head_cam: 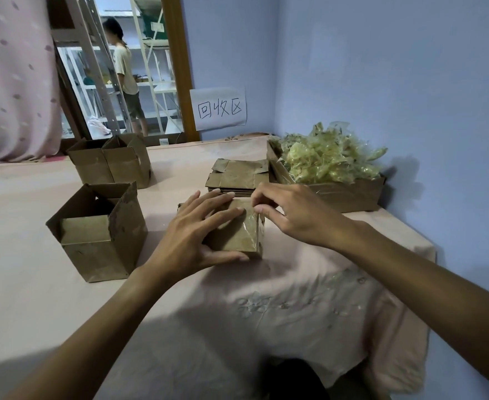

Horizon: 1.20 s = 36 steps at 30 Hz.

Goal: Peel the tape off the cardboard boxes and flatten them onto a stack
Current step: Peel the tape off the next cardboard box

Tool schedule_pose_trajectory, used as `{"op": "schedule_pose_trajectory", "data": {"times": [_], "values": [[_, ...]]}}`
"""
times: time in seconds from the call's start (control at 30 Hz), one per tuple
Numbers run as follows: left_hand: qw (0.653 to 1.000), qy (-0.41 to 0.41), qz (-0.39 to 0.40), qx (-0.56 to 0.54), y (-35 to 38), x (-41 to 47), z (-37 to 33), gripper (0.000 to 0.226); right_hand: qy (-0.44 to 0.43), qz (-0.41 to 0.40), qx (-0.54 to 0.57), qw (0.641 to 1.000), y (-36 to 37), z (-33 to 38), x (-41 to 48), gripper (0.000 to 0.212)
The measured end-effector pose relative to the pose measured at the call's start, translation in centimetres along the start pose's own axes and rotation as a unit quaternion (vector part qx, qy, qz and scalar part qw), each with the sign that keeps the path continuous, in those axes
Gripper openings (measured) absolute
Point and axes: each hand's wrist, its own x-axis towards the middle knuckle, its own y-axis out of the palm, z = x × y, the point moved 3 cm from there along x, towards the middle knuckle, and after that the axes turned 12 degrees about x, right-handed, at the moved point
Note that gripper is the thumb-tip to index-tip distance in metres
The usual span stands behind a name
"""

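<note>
A small closed cardboard box (237,238) sealed with clear tape sits in the middle of the pink-covered table (35,284). My left hand (191,235) lies over its top with fingers spread and the thumb against the near side. My right hand (292,212) is at the box's far right top edge, its fingertips pinching at the tape there. Behind the box lies a stack of flattened boxes (239,177).
An opened box (99,235) stands to the left, and two more open boxes (113,163) sit further back left. A cardboard tray (350,194) heaped with crumpled peeled tape (329,157) is at the back right by the blue wall. A person stands beyond the doorway.
</note>
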Motion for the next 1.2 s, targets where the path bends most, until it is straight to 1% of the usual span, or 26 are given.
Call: {"op": "schedule_pose_trajectory", "data": {"times": [0.13, 0.43, 0.57, 0.7, 0.83, 0.93, 1.03, 1.1, 1.2], "values": [[1.0, 0.011, -0.007, 0.015, 0.2, 0.0, 0.1, 0.077, 0.008, 0.02, -0.007, 1.0, -0.2, -0.2, 0.6, 0.005], [0.999, 0.024, -0.01, 0.036, 0.6, 0.2, 0.4, 0.073, -0.033, 0.029, -0.055, 0.998, -0.6, -0.5, 1.2, 0.007], [0.999, 0.023, 0.008, 0.033, 0.5, 0.8, 0.6, 0.072, -0.03, 0.055, -0.081, 0.995, -0.3, -0.6, 1.5, 0.008], [0.998, 0.021, 0.044, 0.034, 0.4, 1.6, 1.3, 0.073, -0.024, 0.079, -0.121, 0.989, -0.3, -0.5, 1.6, 0.008], [0.997, 0.02, 0.069, 0.018, 0.1, 1.6, 1.9, 0.072, -0.022, 0.097, -0.133, 0.986, -0.2, -0.2, 1.7, 0.007], [0.996, 0.017, 0.087, 0.005, -0.1, 1.5, 2.1, 0.073, -0.03, 0.103, -0.13, 0.986, -0.2, 0.2, 1.7, 0.01], [0.996, 0.004, 0.089, -0.02, -0.3, 1.2, 2.3, 0.072, -0.032, 0.092, -0.116, 0.988, -0.4, 0.2, 1.6, 0.007], [0.995, -0.01, 0.085, -0.041, -0.4, 1.1, 2.3, 0.071, -0.034, 0.071, -0.086, 0.993, -0.5, 0.0, 1.5, 0.009], [0.995, -0.021, 0.085, -0.048, -0.3, 1.1, 2.4, 0.071, -0.05, 0.044, -0.081, 0.994, -0.4, -0.3, 1.1, 0.014]]}}
